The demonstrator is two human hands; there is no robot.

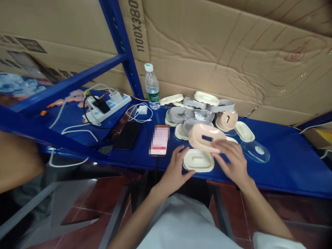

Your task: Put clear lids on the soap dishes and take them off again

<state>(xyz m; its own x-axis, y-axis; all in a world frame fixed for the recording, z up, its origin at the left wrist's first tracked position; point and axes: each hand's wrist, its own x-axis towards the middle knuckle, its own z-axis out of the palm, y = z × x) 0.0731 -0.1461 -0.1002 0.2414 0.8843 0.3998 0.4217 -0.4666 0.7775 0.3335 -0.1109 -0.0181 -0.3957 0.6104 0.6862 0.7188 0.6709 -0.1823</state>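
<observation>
My right hand (232,159) is closed on a pale pink oval plastic lid (203,137) with a slot in its middle. It holds the lid tilted, above and behind a cream oval base (198,160). My left hand (175,167) grips the left end of that base, thumb at the near edge and fingers at the far edge. The base lies face up near the table's front edge, a shallow raised ridge showing inside. Behind the lid lie a clear plastic cover (199,117), a grey oval ring (176,114) and a second pink slotted piece (227,120).
A phone (159,140) with a lit screen lies left of my hands, beside a dark phone (127,135). A water bottle (152,88) stands behind. A power strip (107,107) and cables sit left. A clear cover (255,151) and cream piece (244,131) lie right.
</observation>
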